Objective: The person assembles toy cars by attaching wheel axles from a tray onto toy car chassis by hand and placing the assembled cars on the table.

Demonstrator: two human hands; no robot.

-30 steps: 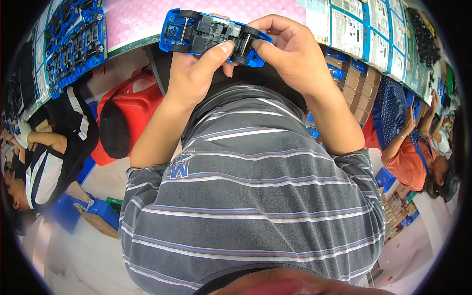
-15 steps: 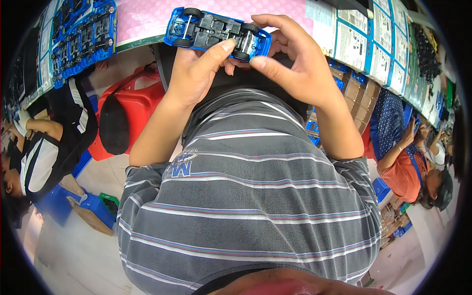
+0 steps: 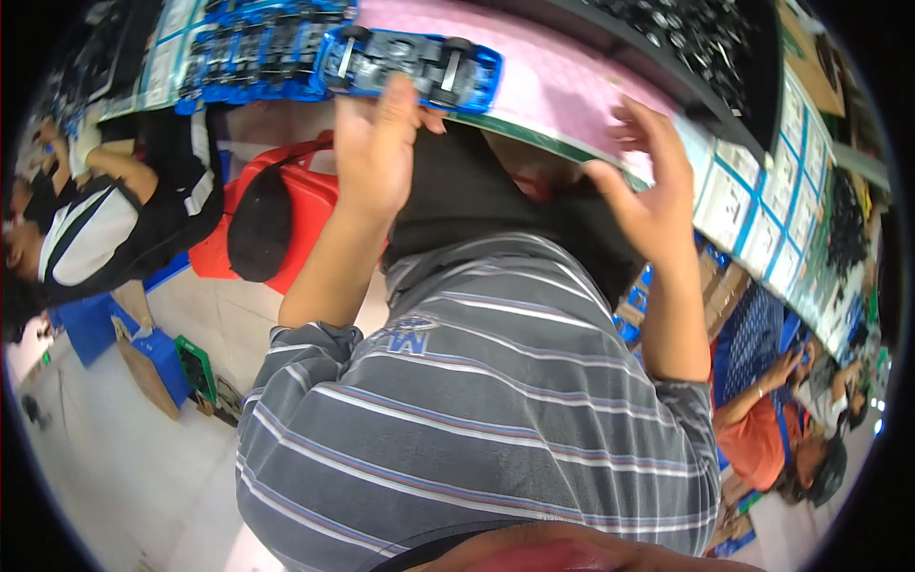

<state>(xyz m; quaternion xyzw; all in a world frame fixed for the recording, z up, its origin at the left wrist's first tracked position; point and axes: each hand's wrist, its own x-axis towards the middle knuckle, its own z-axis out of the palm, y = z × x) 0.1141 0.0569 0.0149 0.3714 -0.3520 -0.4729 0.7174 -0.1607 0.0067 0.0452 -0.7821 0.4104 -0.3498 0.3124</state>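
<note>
My left hand (image 3: pixel 375 153) is closed on a blue toy car (image 3: pixel 410 59), turned underside up, with my thumb across its dark chassis. Black wheels and a bare metal axle show on that underside. The car is at the right end of a row of similar upturned toy cars (image 3: pixel 253 59) on the table; whether it touches them I cannot tell. Apart from the car, my right hand (image 3: pixel 660 186) is open with its fingers spread, near the table edge and over the pink mat (image 3: pixel 562 81). Nothing is in it.
A black tray (image 3: pixel 658 78) of small dark parts stands at the far right. Printed sheets (image 3: pixel 743 181) cover the table beside it. Below the table at left is a red stool (image 3: pixel 315 224). Co-workers sit at left (image 3: pixel 105 214) and right (image 3: pixel 753 443).
My right hand has let go of the toy car and moved away to the right. The left hand has carried the car to the row's end. The view has turned.
</note>
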